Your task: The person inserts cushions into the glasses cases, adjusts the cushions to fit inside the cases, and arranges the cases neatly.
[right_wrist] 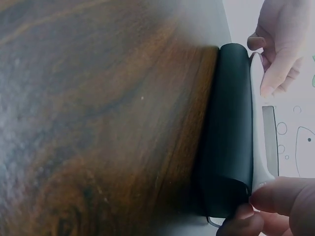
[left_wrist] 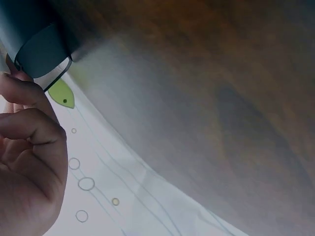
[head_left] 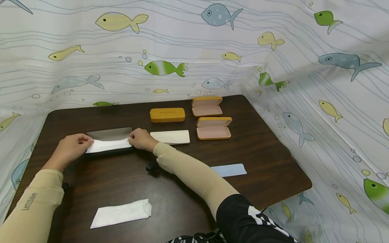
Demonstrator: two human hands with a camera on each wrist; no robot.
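Observation:
A folded white cloth (head_left: 109, 145) stretches across an open black glasses case (head_left: 110, 135) with a grey inner lid, at the left of the table. My left hand (head_left: 68, 151) pinches the cloth's left end between thumb and fingers. At the opposite end, my right hand (head_left: 143, 139) pinches it by the case's right edge. The right wrist view shows the cloth (right_wrist: 257, 118) lying lengthwise along the dark rounded case body (right_wrist: 229, 123). In the left wrist view the case's end (left_wrist: 42, 46) appears above my curled fingers (left_wrist: 37, 125).
Another folded white cloth (head_left: 121, 213) lies near the front. Behind are a cream cloth (head_left: 170, 136), a closed yellow case (head_left: 167, 115) and two open yellow cases with pink insides (head_left: 213, 132). A light blue cloth (head_left: 230, 170) lies right, past my forearm. A fish-patterned curtain (head_left: 182, 40) borders the table.

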